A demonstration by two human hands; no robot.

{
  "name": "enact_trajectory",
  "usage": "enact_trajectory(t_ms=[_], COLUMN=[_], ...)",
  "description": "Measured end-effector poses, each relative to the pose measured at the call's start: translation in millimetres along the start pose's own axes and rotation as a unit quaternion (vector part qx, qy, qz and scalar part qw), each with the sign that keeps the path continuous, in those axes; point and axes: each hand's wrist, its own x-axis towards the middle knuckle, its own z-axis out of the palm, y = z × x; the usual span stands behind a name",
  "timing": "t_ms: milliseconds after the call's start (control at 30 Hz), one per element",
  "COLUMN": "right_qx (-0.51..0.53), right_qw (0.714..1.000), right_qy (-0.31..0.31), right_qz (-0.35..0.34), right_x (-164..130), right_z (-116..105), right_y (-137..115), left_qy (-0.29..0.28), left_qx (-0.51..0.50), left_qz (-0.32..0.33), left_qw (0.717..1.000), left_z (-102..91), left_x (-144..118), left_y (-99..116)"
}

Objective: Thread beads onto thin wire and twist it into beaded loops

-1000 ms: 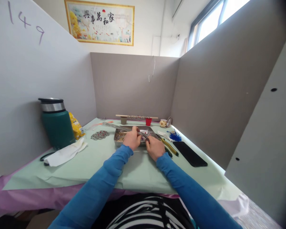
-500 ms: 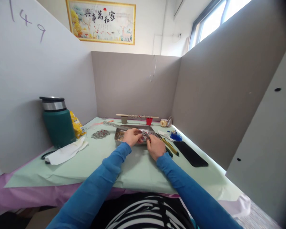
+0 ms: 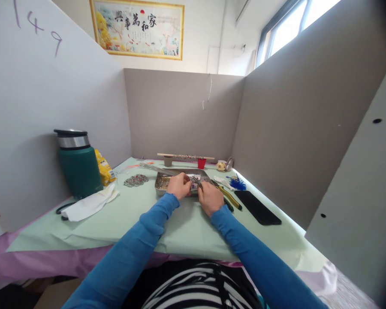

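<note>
Over a metal tray (image 3: pixel 162 177) of small beads on the green-covered table (image 3: pixel 122 223), the left hand (image 3: pixel 179 186) curls its fingers around something too small to identify, while the right hand (image 3: pixel 209 198) grips slim metal pliers (image 3: pixel 196 181); yellow-handled pliers (image 3: pixel 228 197) lie just beside it.

My left hand (image 3: pixel 179 185) covers the middle of the metal tray (image 3: pixel 161 187), so what my fingers pinch there is hidden. The beads in the tray are too small to tell apart. My right hand (image 3: pixel 209 198), at the tray's right end, hides the handles of the thin tool (image 3: pixel 196 181) it grips; the tip is too small to make out. Right of the tray, my wrist hides part of the yellow pliers (image 3: pixel 230 198).
</note>
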Motion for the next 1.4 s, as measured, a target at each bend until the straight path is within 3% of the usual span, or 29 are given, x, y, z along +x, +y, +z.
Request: enact_trajectory(t_ms=[133, 267, 467, 667, 767, 867, 1067, 1200, 1400], right_qx=[0.012, 0.027, 0.117, 0.320, 0.363, 0.369, 0.259, 0.150, 0.080], right_qw=[1.000, 0.999, 0.990, 0.945, 0.928, 0.922, 0.963, 0.988, 0.996], right_qy=[0.010, 0.031, 0.017, -0.039, -0.062, -0.096, -0.053, -0.038, -0.049], right_qz=[0.000, 0.011, 0.072, 0.061, 0.061, 0.071, 0.050, 0.011, 0.000], right_x=[0, 1, 5, 10, 11, 9, 5, 4, 1], right_z=[-1, -5, -3, 4, 6, 3, -4, -4, -6], right_y=[0, -2, 1, 4, 6, 7, 4, 2, 0], left_qy=[-0.079, -0.089, -0.104, -0.176, -0.181, -0.131, -0.038, -0.025, -0.003], left_qx=[-0.137, -0.286, -0.425, -0.445, -0.427, -0.398, -0.259, -0.182, -0.052], left_qz=[-0.084, -0.140, -0.117, -0.055, -0.055, -0.060, -0.040, -0.015, 0.044], left_qw=[0.984, 0.944, 0.892, 0.877, 0.884, 0.906, 0.964, 0.983, 0.998], left_z=[1.7, -2.9, -12.8, -14.5, -16.1, -17.1, -12.6, -8.2, -5.7], left_x=[0, -1, -1, -5, -7, -5, -1, -1, -3], left_y=[6, 17, 23, 23, 24, 25, 19, 13, 14])
